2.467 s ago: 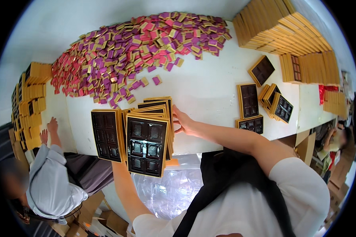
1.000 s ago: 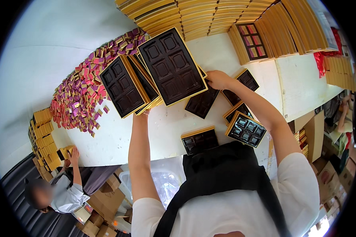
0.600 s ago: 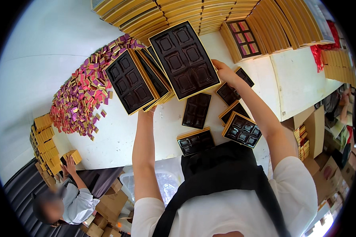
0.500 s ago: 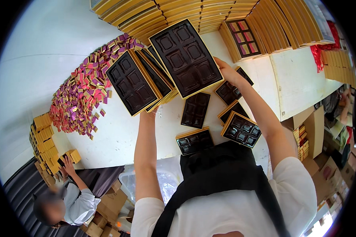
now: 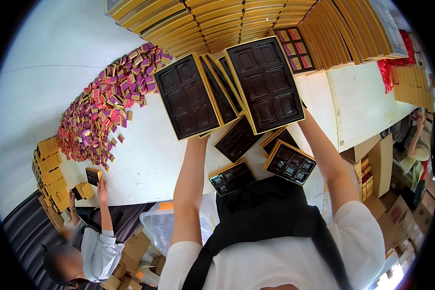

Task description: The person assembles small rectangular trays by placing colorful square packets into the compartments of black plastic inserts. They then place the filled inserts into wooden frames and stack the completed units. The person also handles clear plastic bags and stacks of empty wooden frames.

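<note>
My left hand [image 5: 197, 143], mostly hidden underneath, holds up a gold-edged box [image 5: 187, 96] with a dark brown six-compartment tray. More such boxes [image 5: 222, 87] lean in a fanned row against its right side. My right hand [image 5: 304, 114] grips a larger-looking box [image 5: 264, 84] of the same kind, its fingers hidden behind it. This box leans against the fanned row. On the white table below lie several loose boxes: one tilted [image 5: 238, 139], one near my apron [image 5: 232, 176], and one resting on another at the right [image 5: 291, 162]. Their compartments look unfilled.
A heap of small pink, purple and gold wrapped pieces [image 5: 106, 106] spreads over the left of the white table [image 5: 150, 159]. Tall stacks of gold boxes [image 5: 217, 24] line the back, beside a filled box [image 5: 295, 48]. Another person's hand [image 5: 102, 189] handles small boxes at lower left.
The boxes in my left hand have moved right. The right-hand box has shifted right and slightly down against them. At lower left, the other person has lifted a small dark-faced box.
</note>
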{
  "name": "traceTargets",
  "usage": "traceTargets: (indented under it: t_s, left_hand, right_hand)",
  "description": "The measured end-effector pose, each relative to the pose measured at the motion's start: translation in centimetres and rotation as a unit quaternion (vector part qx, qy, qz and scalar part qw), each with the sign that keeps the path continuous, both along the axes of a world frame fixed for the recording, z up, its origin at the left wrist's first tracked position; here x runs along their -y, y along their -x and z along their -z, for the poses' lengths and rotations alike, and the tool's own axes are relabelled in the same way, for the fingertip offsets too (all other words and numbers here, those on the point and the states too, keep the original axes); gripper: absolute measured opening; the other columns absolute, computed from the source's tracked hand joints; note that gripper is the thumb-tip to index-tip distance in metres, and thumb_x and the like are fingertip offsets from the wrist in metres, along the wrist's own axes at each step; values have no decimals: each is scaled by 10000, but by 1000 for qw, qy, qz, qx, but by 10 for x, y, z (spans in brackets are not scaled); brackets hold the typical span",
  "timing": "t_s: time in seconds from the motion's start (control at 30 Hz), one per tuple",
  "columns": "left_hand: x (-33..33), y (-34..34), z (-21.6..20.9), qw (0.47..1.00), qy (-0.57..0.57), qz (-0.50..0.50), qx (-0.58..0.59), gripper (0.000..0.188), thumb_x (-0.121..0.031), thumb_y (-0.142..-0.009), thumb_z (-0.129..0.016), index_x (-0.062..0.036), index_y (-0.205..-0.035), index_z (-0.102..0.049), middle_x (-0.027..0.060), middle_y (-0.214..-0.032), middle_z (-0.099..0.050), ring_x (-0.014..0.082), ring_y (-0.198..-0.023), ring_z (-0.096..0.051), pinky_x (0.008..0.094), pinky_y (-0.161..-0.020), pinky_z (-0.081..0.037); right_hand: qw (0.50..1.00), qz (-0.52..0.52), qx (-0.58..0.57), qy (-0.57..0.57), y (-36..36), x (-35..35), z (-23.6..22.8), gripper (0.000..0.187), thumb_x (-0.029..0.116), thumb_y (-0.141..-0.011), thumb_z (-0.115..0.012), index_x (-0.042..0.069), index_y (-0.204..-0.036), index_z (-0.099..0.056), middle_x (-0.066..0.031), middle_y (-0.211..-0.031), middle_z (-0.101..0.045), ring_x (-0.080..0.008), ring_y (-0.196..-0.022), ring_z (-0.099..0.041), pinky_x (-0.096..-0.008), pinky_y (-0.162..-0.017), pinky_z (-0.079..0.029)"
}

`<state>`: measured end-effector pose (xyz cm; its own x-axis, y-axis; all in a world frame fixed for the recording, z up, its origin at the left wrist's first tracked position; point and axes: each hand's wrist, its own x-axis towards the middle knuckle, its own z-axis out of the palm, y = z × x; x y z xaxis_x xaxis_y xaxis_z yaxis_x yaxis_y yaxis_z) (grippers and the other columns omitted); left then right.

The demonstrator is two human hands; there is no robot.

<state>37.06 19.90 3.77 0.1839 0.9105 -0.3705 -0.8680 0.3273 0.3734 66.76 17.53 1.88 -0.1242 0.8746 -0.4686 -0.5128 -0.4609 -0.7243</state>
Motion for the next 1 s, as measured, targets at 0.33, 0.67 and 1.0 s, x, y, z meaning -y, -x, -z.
traceTargets:
  t_s: [0.33,0.67,1.0]
  left_hand:
    - [-70,-46,7,963,134,88,-217,433,-357,-1021,-379,-69,-1323,-495,100,-1340,-520,252,-1202,-517,426,-1004,-440]
    - [161,-1,-4,282,-460,482,-690,964,-639,-630,-725,-271,-1446,-369,109,-1579,-148,320,-1448,-137,751,-1022,-114]
    - [99,219,22,276,-385,351,-808,1090,-563,-641,-753,-133,-1499,-236,54,-1545,-276,273,-1447,-186,576,-1136,-155]
  right_hand:
    - [993,104,51,-15,-16,3,8,380,191,-904,-644,62,-1250,-555,-32,-1116,-621,-151,-989,-557,-300,-915,-434]
    - [835,-356,420,15,-50,163,-109,1056,253,-610,-852,99,-1486,-283,-143,-1518,-312,-280,-1412,-270,-397,-1150,-231]
    - [944,-258,183,98,69,144,-56,1030,58,-579,-817,39,-1470,-302,-124,-1377,-496,-226,-1289,-443,-335,-1113,-287]
